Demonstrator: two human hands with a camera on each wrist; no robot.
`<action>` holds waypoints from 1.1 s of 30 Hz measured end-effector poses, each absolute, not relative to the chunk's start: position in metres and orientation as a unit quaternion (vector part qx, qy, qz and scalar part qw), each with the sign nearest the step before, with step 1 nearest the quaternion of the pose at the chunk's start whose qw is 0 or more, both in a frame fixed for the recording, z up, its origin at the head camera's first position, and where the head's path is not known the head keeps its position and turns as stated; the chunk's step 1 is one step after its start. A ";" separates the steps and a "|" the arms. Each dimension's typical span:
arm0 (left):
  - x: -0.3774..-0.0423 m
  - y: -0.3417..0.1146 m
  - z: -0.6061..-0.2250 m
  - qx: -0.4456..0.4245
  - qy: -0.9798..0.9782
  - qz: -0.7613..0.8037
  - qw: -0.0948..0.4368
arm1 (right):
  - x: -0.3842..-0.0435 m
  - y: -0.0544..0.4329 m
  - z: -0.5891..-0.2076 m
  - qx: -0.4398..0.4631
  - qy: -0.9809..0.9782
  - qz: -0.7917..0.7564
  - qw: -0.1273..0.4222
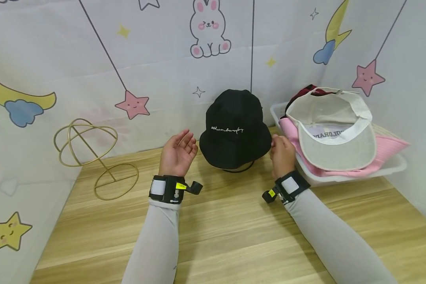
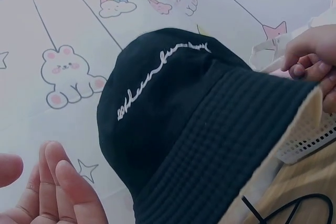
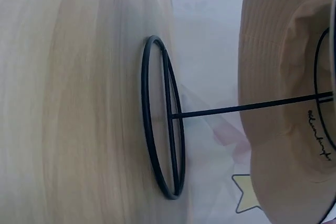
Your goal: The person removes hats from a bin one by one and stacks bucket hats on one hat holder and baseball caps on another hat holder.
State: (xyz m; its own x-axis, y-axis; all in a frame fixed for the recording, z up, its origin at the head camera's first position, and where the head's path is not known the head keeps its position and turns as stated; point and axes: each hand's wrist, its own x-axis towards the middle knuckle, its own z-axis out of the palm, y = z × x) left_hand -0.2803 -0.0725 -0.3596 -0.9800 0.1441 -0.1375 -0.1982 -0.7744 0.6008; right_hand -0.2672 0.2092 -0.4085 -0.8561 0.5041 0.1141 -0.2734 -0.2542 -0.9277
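In the head view, a white plastic basket point(image 1: 323, 180) at the black bucket hat's point(image 1: 234, 130) 3 o'clock holds a cream baseball cap point(image 1: 340, 154), bill toward 6, over pink fabric point(image 1: 390, 146). The bucket hat sits on a black wire stand point(image 3: 205, 112) on the counter point(image 1: 213, 228), crown to 12, axis upright. The left hand point(image 1: 179, 153), at 8, is relaxed, holding nothing; the right hand point(image 1: 283, 156), at 4, pinches the brim.

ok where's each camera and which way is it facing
Head: on the head, facing forward, down at the hat; left hand, right hand, sleeves show.
Left wrist: worn there, facing the hat's front; both hands partly show.
Right wrist: worn there, facing the stand under the hat; no clear hand.
Head and left wrist share the writing.
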 end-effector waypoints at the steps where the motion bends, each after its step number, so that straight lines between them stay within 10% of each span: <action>1: -0.279 -0.072 -0.358 -0.039 0.323 0.941 0.091 | -0.267 0.210 -0.409 -0.102 -0.565 0.779 0.253; 33: -0.253 -0.092 -0.345 0.007 0.367 0.926 0.089 | -0.207 0.257 -0.353 0.058 -0.858 0.470 0.199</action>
State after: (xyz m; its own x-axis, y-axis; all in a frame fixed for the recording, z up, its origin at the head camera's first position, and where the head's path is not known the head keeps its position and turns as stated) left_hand -0.2535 -0.0916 -0.3454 -0.9840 0.1707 -0.0518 -0.1599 -0.7150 0.6806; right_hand -0.2075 0.2571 -0.3533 -0.9141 0.0871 0.3961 -0.2869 0.5513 -0.7834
